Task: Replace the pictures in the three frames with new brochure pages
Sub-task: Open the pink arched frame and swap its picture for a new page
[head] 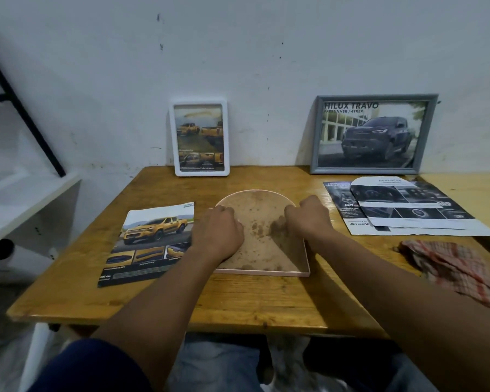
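Note:
An arch-topped pink frame (262,271) lies face down at the table's middle, its stained brown backing board up. My left hand (219,233) rests on the board's left side with curled fingers at the frame's left edge. My right hand (309,215) has its fingers curled down onto the board near the right edge. A white frame (200,138) with a yellow-truck picture and a grey frame (372,134) with a dark-truck picture lean on the wall. A yellow-truck brochure page (150,243) lies left of the pink frame. Dark brochure pages (408,207), one cut to an arch, lie at the right.
A checked red cloth (458,267) lies at the table's right front. The wooden table (238,304) stands against a white wall. A white shelf unit (26,199) with a black slanted bar stands to the left.

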{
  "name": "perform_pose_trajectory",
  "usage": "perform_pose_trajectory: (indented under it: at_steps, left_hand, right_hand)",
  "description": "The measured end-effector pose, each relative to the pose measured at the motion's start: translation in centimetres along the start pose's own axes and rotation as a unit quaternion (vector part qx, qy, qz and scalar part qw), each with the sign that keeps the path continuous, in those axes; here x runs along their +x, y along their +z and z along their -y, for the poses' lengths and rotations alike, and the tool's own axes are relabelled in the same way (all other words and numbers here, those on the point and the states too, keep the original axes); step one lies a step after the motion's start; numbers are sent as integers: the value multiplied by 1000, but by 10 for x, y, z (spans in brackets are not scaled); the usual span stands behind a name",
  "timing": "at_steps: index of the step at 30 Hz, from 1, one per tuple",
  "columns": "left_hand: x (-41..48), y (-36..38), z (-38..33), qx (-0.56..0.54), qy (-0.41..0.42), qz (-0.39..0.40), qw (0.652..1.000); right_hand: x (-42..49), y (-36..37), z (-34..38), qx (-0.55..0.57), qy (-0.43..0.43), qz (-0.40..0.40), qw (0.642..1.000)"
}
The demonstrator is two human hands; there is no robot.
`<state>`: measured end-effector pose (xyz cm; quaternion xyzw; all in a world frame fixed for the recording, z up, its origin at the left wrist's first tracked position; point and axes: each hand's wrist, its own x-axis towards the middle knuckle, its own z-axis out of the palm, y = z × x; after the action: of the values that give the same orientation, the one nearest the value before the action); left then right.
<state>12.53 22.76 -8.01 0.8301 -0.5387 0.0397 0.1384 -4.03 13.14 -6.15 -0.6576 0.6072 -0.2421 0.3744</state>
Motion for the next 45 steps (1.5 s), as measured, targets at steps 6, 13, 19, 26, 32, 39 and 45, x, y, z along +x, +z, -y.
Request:
perform_pose_trajectory:
  at_steps: [6, 13, 19, 26, 32, 39, 45]
  left_hand:
    - [-1, -1, -13, -68, -16, 18, 997]
    - [10, -35, -45, -248, -1, 92, 964]
    - [23, -83, -88, -415, -30, 173, 893]
    - [21, -127, -77, -443, -60, 248, 860]
    - [37, -159, -58, -367, -58, 88, 924]
    - [30, -108, -31, -389, -145, 47, 909]
    - [12, -32, -10, -408, -214, 91, 883]
  right_hand:
    - [1, -21, 4, 204, 97, 43, 973]
    - [6, -59, 29, 292, 39, 22, 955]
    - [3, -89, 63, 410, -5, 45, 911]
    - [-4, -96, 74, 416, -76, 93, 902]
    - [-6, -84, 73, 323, -108, 119, 933]
    - [-1, -52, 26, 87, -172, 42, 980]
    - [1, -32, -29, -104, -190, -2, 976]
